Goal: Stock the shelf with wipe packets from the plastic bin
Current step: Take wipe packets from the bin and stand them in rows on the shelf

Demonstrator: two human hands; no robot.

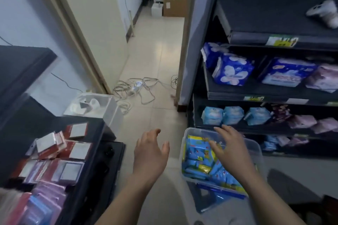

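Plastic bin: holds blue wipe packets.
Right hand: above bin, nearer packets, grip released.
Left hand: beside bin, grip released.

Clear plastic bin – blue and yellow wipe packets, dark shelf, beige floor tiles

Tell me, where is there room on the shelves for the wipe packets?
The top shelf is nearly bare, from its left edge to the white gadget. Below it, the blue packs and the light blue packs crowd their shelves. The tiled floor left of the bin is bare too.
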